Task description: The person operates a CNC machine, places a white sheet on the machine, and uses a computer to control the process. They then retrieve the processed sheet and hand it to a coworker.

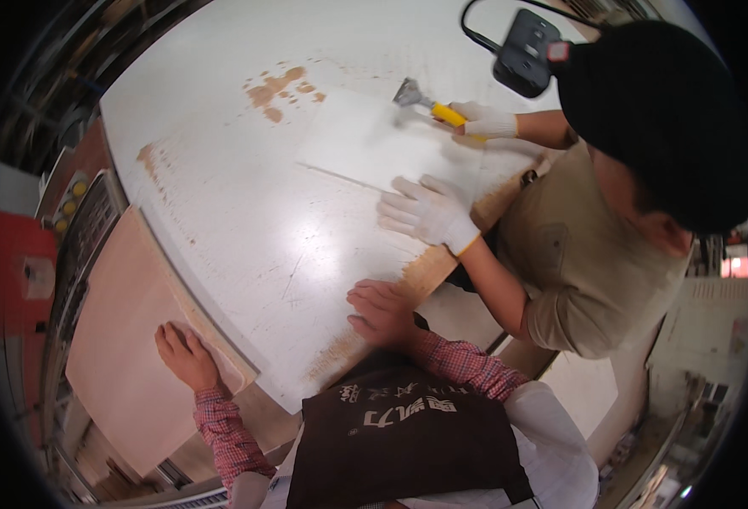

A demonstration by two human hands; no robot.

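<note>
My left hand (187,356) lies flat on a pinkish-brown wooden board (128,339), its fingers stretched apart and holding nothing. The board's long edge runs beside a large white worktop (247,229). Over the worktop's near edge rests my right hand (382,312), palm down, with its fingers loosely extended on the white surface and no object in them. Both my forearms are in red checked sleeves.
To my right, a person in a black cap holds a scraper (442,112) with a yellow handle. That person's other gloved hand (429,212) presses on the worktop. A black device (525,53) with a cable is attached to the cap. Brown worn patches (276,89) mark the top.
</note>
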